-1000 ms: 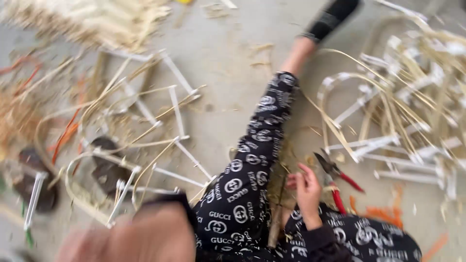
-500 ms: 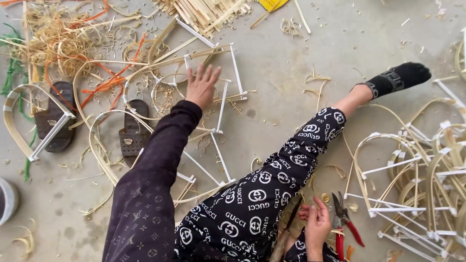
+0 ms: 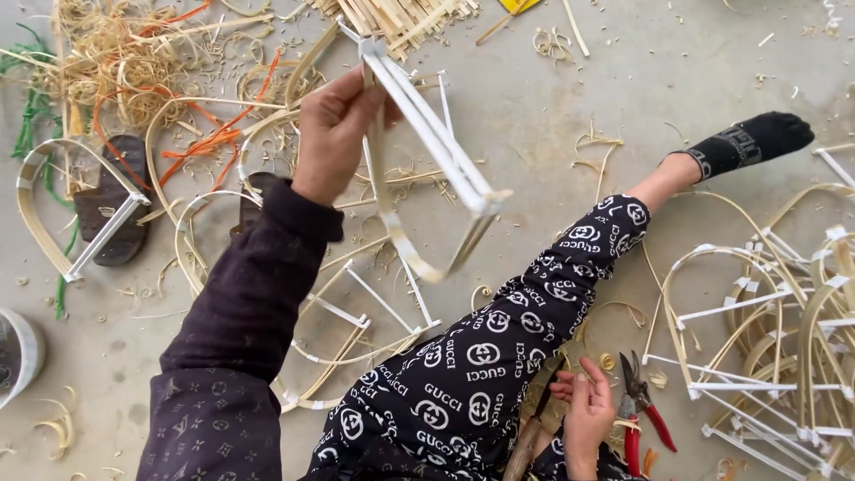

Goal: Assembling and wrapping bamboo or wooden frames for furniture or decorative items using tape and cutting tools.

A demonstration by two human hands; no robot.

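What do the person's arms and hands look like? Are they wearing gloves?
No gloves: both hands are bare. The left hand comes out of a long dark purplish sleeve with a faint pattern of small stars and flower shapes, ending in a snug plain cuff at the wrist. The right hand shows only down to the wrist, so its sleeve cannot be seen. No rings or watch are visible.

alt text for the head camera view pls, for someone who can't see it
Seen from above, a seated person's left hand lifts a bent bamboo-strip frame off a concrete floor littered with shavings. Their right hand rests by the lap near red-handled pliers, with similar frames piled to the right.
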